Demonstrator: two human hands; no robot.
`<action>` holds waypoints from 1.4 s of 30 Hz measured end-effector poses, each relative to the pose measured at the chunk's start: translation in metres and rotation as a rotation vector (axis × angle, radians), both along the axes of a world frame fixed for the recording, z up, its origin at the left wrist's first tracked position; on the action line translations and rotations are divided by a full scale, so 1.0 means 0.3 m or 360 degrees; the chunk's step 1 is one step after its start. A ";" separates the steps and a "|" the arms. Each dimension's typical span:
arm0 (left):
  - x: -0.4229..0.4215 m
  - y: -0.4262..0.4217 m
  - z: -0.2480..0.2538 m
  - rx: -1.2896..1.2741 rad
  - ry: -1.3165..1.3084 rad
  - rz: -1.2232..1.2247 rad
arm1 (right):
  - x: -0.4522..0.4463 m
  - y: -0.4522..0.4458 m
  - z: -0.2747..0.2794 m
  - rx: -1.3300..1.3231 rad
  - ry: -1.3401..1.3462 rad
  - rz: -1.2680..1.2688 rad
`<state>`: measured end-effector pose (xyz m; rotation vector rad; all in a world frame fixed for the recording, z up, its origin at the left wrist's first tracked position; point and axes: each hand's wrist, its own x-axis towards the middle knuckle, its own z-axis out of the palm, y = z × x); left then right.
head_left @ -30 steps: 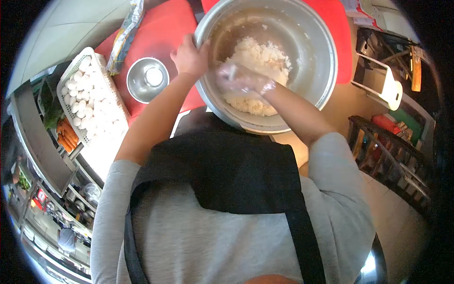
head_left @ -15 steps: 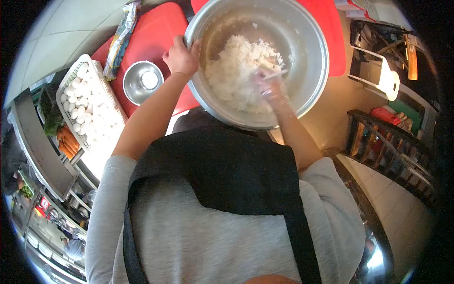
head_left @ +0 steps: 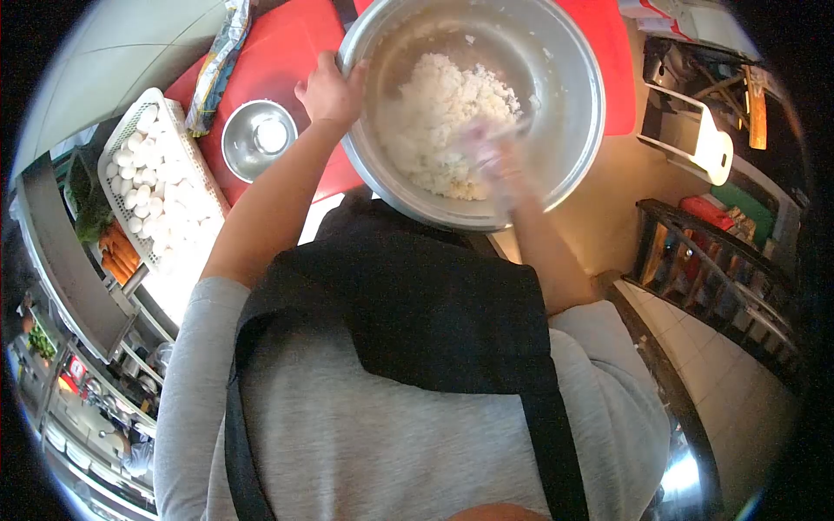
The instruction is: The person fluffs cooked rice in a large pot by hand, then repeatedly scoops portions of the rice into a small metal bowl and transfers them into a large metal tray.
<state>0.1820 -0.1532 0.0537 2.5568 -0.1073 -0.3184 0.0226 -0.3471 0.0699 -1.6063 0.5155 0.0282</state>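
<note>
A large metal bowl [head_left: 569,104] holds a heap of white rice [head_left: 452,95]. My left hand [head_left: 334,92] grips the bowl's left rim, with fingers over the edge. Inside the bowl, at the right side of the rice, my right hand [head_left: 493,156] is smeared by motion; it seems to be in a clear plastic glove, and its fingers cannot be made out. Left of my left hand, a small metal bowl [head_left: 259,141] stands on a red surface [head_left: 300,43].
A white basket [head_left: 193,154] of eggs [head_left: 143,178] is at the left, with carrots [head_left: 117,252] beside it. A long printed packet [head_left: 217,69] lies behind the small bowl. At the right are a white-framed container [head_left: 673,122] and a dark rack [head_left: 712,269]. A person [head_left: 137,456] is far off, lower left.
Compared with a second ago, my right hand has moved from the left part of the rice to its right side. The rice heap has changed shape. My left hand stays on the rim.
</note>
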 end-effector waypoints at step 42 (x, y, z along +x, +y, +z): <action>-0.133 0.017 0.037 -0.0477 0.0136 0.0414 | 0.137 -0.145 -0.332 0.0696 0.0347 -0.1434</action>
